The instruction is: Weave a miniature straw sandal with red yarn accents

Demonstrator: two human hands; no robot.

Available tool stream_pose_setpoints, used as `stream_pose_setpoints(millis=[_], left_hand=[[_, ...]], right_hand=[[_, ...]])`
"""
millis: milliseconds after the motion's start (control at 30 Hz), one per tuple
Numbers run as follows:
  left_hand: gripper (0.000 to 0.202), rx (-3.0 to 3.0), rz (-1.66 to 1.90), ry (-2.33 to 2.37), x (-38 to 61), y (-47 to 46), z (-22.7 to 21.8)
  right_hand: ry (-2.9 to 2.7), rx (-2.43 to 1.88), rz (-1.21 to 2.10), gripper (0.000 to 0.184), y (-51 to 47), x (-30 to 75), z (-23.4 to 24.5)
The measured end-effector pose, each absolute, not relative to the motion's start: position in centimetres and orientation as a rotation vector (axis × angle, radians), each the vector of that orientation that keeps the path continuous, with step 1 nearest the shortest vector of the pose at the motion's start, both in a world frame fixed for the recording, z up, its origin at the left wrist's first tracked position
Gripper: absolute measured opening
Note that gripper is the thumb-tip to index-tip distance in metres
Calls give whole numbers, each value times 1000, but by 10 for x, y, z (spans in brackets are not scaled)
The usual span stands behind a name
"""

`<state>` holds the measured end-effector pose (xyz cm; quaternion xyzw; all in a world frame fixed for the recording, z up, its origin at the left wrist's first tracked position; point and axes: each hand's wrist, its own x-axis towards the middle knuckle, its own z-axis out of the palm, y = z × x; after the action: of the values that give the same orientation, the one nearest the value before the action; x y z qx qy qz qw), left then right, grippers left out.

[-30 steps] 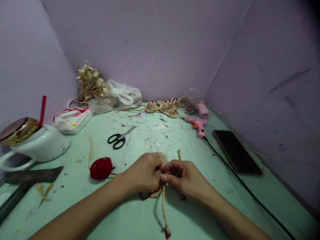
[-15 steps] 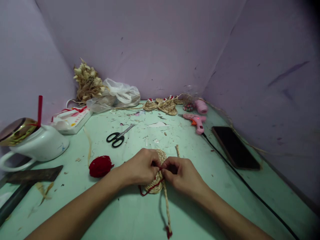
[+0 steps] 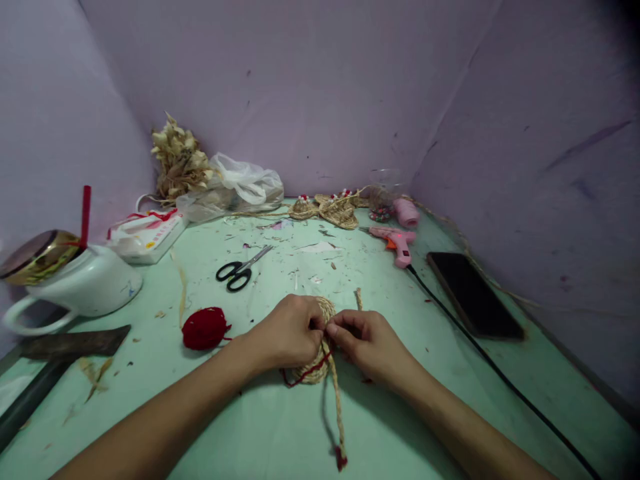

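A coiled braided-straw piece (image 3: pixel 314 378) lies in front of me on the green tabletop. My left hand (image 3: pixel 294 332) is closed on it from the left, its fingers curled. My right hand (image 3: pixel 369 343) pinches at the piece's right side, thumb against forefinger, seemingly on the red yarn (image 3: pixel 305 377) that crosses the coil; the pinch point is mostly hidden. A loose braided tail (image 3: pixel 339 407) hangs toward me with a red-bound end. To the left of my left hand sits a ball of red yarn (image 3: pixel 205 328).
Black-handled scissors (image 3: pixel 241 270) lie beyond the yarn ball. A pink glue gun (image 3: pixel 396 243) with a black cord and a phone (image 3: pixel 473 295) lie on the right. At left are a hammer-like tool (image 3: pixel 75 343) and a white mug (image 3: pixel 95 283). Straw pieces (image 3: pixel 337 212) rest at the back.
My right fingertips have shifted slightly at the pinch, with the hand more closed. A bit of red now shows beneath my right hand. The whole view has moved a little.
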<state>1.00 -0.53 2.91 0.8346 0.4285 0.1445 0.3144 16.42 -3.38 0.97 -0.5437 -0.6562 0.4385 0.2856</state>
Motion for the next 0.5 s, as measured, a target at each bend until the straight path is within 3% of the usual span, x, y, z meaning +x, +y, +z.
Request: stream_pose_setpoints(millis=[200, 500], left_hand=[[12, 2173, 381, 1137, 10, -5, 30], [14, 2103, 390, 1114, 8, -5, 32]], right_hand=[[-1822, -1486, 1075, 14, -35, 164, 13], [-2047, -1505, 651, 10, -40, 157, 13]])
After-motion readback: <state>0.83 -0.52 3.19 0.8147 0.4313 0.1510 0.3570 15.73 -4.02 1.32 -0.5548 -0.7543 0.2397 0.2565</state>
